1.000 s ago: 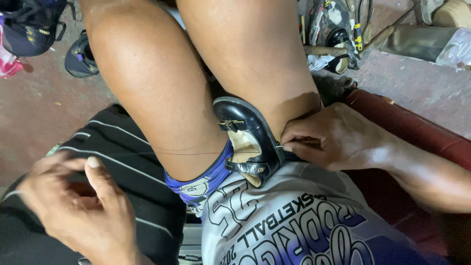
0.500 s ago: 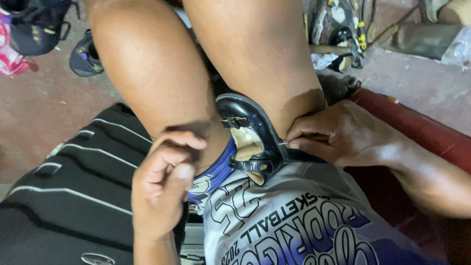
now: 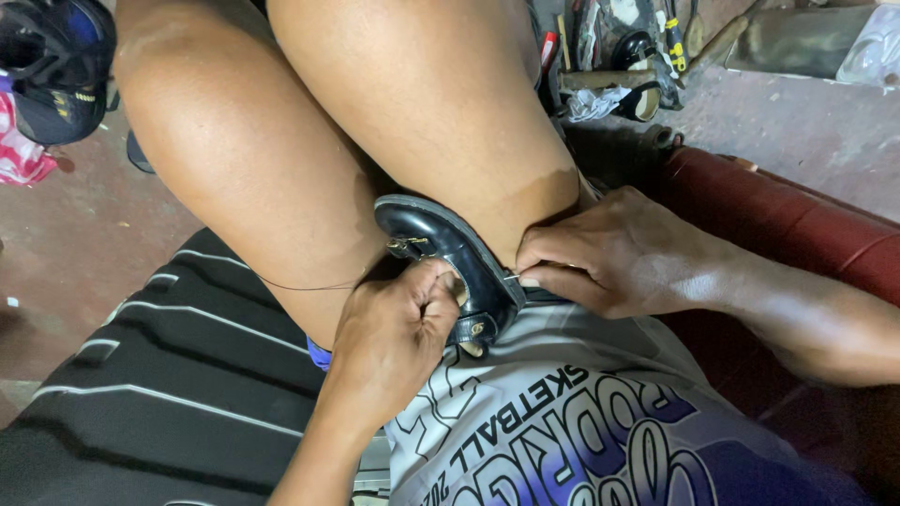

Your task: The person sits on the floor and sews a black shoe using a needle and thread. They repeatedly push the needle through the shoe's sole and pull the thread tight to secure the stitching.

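Floor: bare reddish-brown concrete floor (image 3: 84, 234), dusty, small specks of debris; a greyer patch at upper right. Black cushion with thin white stripes (image 3: 169, 375) fills lower left. Dark red padded seat edge (image 3: 778, 211) runs diagonally along the right side. Upper left: dark blue and black bag (image 3: 52, 66) on the floor, with pink patterned cloth (image 3: 21, 150) just beside it. Top centre-right: heap of tools and shoe parts (image 3: 637, 56), crumpled white rag (image 3: 600, 101) among them. Greyish flat metal box (image 3: 797, 37) at top right. Light: dim, diffuse, no hard shadows.
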